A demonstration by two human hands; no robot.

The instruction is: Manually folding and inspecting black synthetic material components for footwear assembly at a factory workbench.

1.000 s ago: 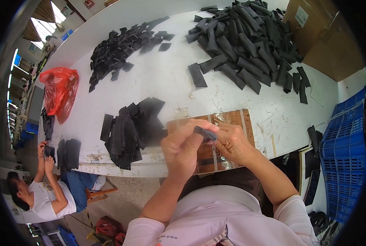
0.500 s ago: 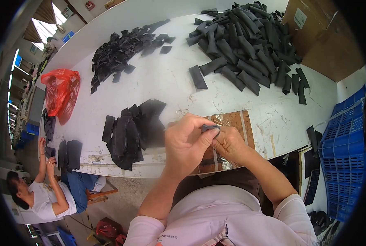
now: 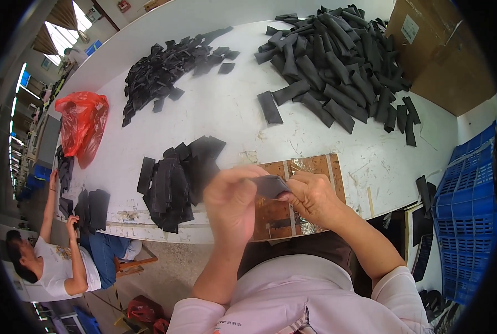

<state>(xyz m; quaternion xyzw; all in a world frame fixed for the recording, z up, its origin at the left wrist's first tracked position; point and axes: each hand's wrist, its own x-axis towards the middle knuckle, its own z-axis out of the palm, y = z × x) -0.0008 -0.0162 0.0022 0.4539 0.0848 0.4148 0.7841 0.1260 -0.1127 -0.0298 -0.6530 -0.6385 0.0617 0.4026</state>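
Observation:
A flat piece of dark grey, cloth-like material [image 3: 269,186] is held between my two hands over a brown board at the table's near edge. My right hand [image 3: 315,199] pinches its right end, thumb and fingers pressed together. At the other end is my left hand [image 3: 229,195], somewhat blurred, its fingers bent around the piece's left end. To the left of that hand lies a stack of flat black pieces [image 3: 170,183]. The brown board [image 3: 276,214], with strips of clear tape across it, rests beneath my hands.
Rolled black pieces [image 3: 337,67] are heaped at the back right beside a cardboard box [image 3: 443,55]. Smaller black pieces [image 3: 165,72] form a pile at the back left. A red plastic bag [image 3: 84,125], a seated co-worker [image 3: 59,261] and blue crates [image 3: 468,211] flank the white table [image 3: 220,106].
My left hand has moved left, away from my right, and more of the dark piece shows between them. The co-worker's hands have moved apart, one reaching farther up the table edge.

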